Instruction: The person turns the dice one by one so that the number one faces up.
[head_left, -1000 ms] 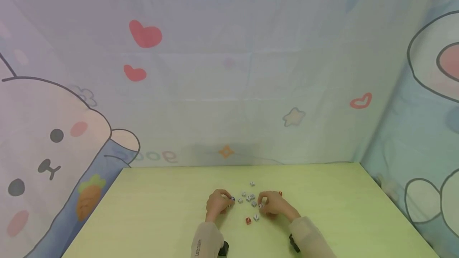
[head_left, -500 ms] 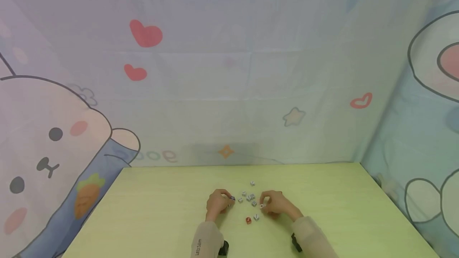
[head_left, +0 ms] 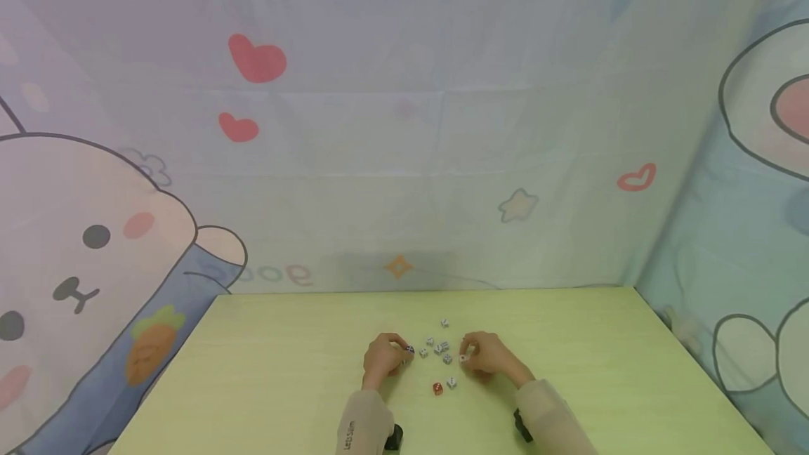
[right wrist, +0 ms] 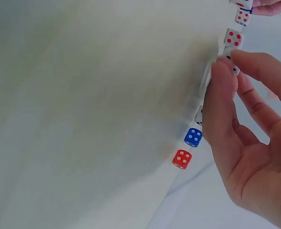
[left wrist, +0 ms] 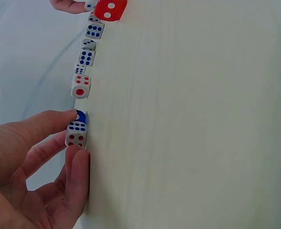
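My left hand (head_left: 383, 357) pinches a blue die (left wrist: 81, 116) together with a white die (left wrist: 76, 135) between its thumb and fingers. In the head view the blue die sits on the white one. My right hand (head_left: 488, 354) pinches a white die (right wrist: 235, 68) with thumb and index finger. Between the hands, several white dice (head_left: 439, 350) lie loosely grouped. Closer to me are a red die (head_left: 438, 389) and another white die (head_left: 451, 383). The right wrist view also has a red die (right wrist: 182, 159), a blue die (right wrist: 193, 137) and a partly hidden white die (right wrist: 199, 116) beside the right hand.
A pale yellow-green table (head_left: 284, 371) bears everything. One white die (head_left: 445, 324) lies farther back than the group. Behind the table hangs a printed cloth (head_left: 379, 160), with another cloth at the right side (head_left: 746, 244).
My right hand has shifted slightly right and away from me with its white die. The red die seen behind it a second ago is now hidden in the head view. My left hand stays put.
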